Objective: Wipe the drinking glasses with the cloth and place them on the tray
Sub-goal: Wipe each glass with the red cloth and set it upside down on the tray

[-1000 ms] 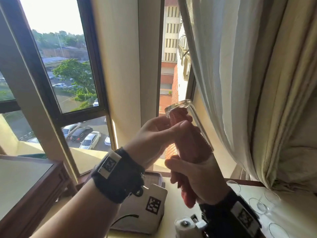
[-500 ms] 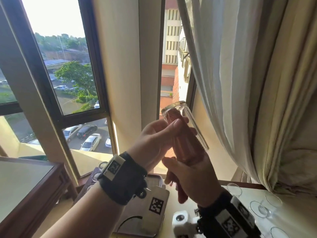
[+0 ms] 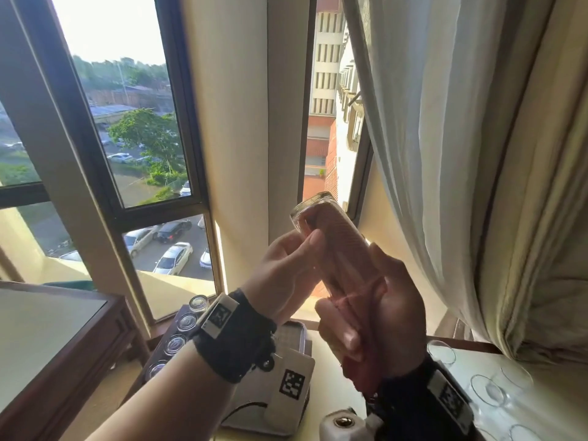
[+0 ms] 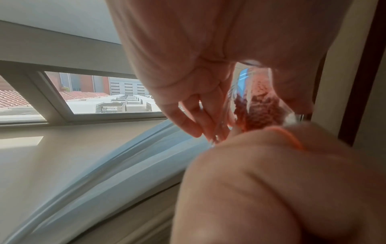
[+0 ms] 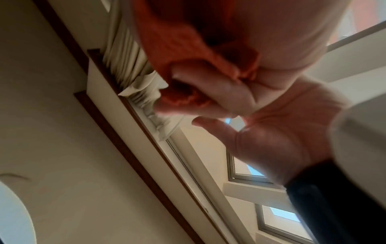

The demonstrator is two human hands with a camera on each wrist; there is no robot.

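A tall clear drinking glass (image 3: 331,243) is held up in front of the window, tilted, its base uppermost. A red cloth (image 3: 364,361) is stuffed inside it and hangs out of its mouth. My left hand (image 3: 296,259) grips the glass from the left, thumb across its side. My right hand (image 3: 375,313) holds the cloth at the mouth. In the left wrist view the cloth-filled glass (image 4: 259,102) shows between my left hand's fingers (image 4: 188,118). The right wrist view shows fingers (image 5: 208,92) curled on the cloth (image 5: 179,41). The grey tray (image 3: 294,337) lies below.
A row of upturned glasses (image 3: 187,323) stands at the tray's left side. More glasses (image 3: 486,389) stand on the pale table at the right. A curtain (image 3: 445,154) hangs close on the right, and a wooden table (image 3: 47,329) is at the left.
My right hand has twisted round the glass's mouth with the cloth while my left hand keeps its hold. The head view has dipped, bringing the row of glasses by the tray into sight.
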